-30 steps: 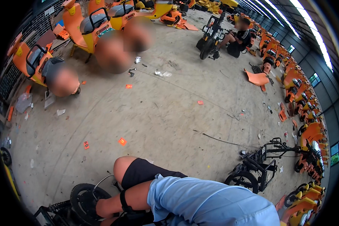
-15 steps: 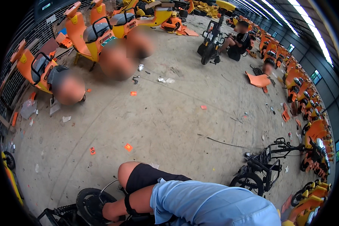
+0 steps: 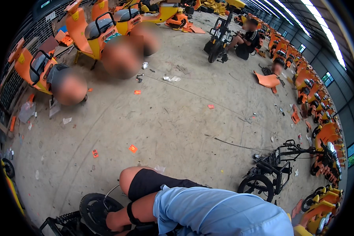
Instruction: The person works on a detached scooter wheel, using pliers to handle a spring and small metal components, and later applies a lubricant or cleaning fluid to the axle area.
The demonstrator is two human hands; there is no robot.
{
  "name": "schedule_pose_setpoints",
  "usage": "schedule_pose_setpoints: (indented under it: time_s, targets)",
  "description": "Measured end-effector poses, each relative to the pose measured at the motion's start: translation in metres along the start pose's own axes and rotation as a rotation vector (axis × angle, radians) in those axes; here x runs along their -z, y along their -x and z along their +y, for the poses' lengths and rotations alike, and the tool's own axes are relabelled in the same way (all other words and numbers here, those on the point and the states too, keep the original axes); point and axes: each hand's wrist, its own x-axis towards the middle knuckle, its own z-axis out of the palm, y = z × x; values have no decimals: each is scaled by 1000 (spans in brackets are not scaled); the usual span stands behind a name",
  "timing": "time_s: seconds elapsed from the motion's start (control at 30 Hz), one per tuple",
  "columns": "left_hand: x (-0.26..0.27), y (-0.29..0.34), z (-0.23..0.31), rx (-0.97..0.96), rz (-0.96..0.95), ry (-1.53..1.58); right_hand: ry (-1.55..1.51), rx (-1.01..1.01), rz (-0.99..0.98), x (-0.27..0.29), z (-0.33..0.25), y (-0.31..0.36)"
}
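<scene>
My right arm, in a light-blue short sleeve (image 3: 192,206) with a black strap (image 3: 131,214) round it, reaches across the bottom of the view. At its end my right hand (image 3: 113,223) is against the right side of a black wheel (image 3: 93,208). The fingers are hidden, so their grip cannot be made out. A thin pale cable (image 3: 111,193) curves over the wheel. Left of it lies a black frame (image 3: 65,223) with a coil spring. My bent knee (image 3: 130,179), in black shorts, is just above the arm. My left hand is out of view.
A stripped black scooter frame (image 3: 275,169) stands to the right. Orange scooters (image 3: 92,37) stand at far left, more line the right wall. Someone (image 3: 247,39) sits beside a partly stripped scooter (image 3: 218,43). Orange panels (image 3: 268,80) and litter are on the concrete floor.
The view has shifted slightly, so floor objects sit a little higher and further left. My right hand stays at the wheel.
</scene>
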Motion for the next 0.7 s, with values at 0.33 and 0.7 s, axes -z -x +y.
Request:
schedule_pose_setpoints:
  time_s: [0.33,0.7]
  targets:
    - [7,-6,-7,-223,228,-83,8,40,-51,13,-8,-16]
    - [-8,-6,-24,-259,-327,215,-60,173,-53,-50,24,-63]
